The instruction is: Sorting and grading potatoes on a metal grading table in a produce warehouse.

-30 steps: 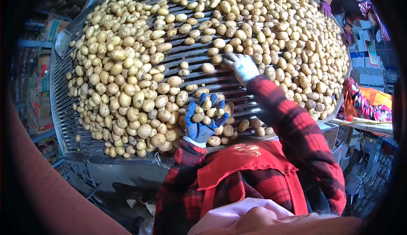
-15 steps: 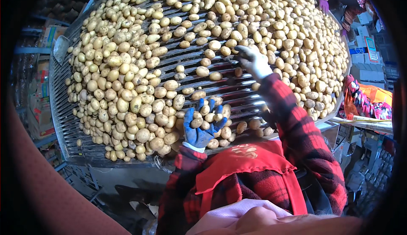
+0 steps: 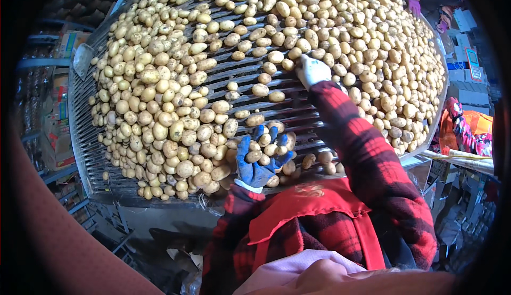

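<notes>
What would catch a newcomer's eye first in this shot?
Probably the mass of potatoes, heaped left and right on a slatted metal table, with a sparser strip between. Near the table's front edge, the left hand, in a blue glove, cups several small potatoes; the white-gloved right hand reaches farther in, to the right heap's edge.
</notes>
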Demonstrator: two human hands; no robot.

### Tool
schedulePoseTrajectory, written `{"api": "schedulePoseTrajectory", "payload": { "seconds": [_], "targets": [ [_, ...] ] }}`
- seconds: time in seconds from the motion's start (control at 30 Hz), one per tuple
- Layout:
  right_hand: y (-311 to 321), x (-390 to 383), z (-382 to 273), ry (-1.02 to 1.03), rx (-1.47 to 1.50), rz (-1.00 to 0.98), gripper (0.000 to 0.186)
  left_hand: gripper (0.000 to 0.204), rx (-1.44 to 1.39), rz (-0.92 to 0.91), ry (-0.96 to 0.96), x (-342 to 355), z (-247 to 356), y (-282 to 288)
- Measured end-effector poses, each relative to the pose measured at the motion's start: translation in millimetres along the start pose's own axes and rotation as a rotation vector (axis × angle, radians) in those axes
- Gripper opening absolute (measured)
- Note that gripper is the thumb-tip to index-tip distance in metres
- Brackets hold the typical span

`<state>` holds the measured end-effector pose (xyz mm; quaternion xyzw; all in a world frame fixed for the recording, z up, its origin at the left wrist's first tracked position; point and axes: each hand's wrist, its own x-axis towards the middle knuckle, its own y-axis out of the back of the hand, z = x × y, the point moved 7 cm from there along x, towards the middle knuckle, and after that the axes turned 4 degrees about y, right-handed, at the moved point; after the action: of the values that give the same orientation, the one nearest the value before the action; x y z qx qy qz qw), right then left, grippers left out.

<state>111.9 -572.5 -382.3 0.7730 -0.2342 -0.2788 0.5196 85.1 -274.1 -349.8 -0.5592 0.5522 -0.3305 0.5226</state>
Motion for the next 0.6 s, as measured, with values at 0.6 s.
{"api": "schedulePoseTrajectory", "payload": {
  "seconds": [0.6],
  "targets": [
    [40.1,-203.4,-122.8,0.701,0.241,-0.132,0.034,0.056,0.188,0.376,-0.1,33.6,13.1,40.5]
  ]
}}
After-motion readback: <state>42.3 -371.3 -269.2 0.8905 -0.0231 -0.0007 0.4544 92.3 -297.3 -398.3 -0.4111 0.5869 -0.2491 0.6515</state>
